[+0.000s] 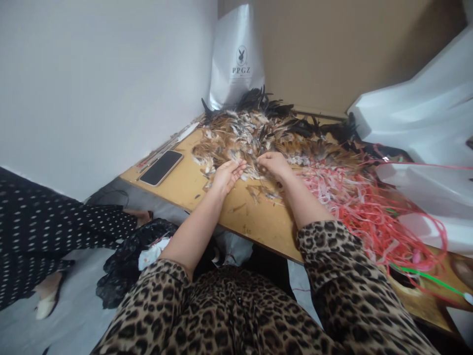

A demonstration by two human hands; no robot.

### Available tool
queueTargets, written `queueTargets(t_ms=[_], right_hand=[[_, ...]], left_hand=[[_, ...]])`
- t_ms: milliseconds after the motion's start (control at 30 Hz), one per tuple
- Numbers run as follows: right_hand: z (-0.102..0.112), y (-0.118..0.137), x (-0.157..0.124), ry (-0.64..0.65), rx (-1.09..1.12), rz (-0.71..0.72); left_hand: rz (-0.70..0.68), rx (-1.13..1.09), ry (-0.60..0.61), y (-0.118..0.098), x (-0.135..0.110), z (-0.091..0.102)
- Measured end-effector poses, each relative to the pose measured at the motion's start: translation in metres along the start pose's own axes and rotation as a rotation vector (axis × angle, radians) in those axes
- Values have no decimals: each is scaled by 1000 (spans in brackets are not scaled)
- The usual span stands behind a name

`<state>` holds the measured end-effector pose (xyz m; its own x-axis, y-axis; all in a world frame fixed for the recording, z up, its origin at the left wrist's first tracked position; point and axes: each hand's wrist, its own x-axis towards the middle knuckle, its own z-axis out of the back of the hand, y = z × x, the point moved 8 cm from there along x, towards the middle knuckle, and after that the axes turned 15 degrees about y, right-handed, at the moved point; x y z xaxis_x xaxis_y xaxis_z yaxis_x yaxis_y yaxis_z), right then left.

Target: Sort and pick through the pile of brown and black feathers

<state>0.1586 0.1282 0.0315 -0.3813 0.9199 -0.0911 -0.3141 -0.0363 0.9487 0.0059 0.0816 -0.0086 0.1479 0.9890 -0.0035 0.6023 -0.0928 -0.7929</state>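
Observation:
A heap of brown, white and black feathers (258, 130) lies across the wooden table (254, 222). My left hand (228, 175) rests palm up at the near edge of the heap, fingers curled around a small bunch of feathers. My right hand (272, 164) sits just to its right, knuckles up, fingers bent and pinching into the feathers. The two hands almost touch.
A black phone (161, 167) lies at the table's left edge. A silver bag (236, 56) stands against the back wall. Pink and red strips (362, 207) are tangled on the right beside white sheets (424, 118). Another person's polka-dot legs (55, 231) are at left.

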Motion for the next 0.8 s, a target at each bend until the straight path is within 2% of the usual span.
queueTargets(t_ms=[100,267,367,500,600,800], right_hand=[[1,-1,1,-17,-18,3],[-5,-5,8,-19,-325,73],[-5,-3,9,-39,-362,93],[3,1,4,-80,-79,65],[3,2,2,-45,173,44],[-8,11,0,40,347,109]], left_hand=[[-4,-2,6,0,0,0],[-2,-9,25,1,-1,-4],[7,-2,6,1,-1,-3],[7,-9,-7,1,-1,-2],[7,-5,-1,1,-1,-2],[43,2,52,3,-2,-8]])
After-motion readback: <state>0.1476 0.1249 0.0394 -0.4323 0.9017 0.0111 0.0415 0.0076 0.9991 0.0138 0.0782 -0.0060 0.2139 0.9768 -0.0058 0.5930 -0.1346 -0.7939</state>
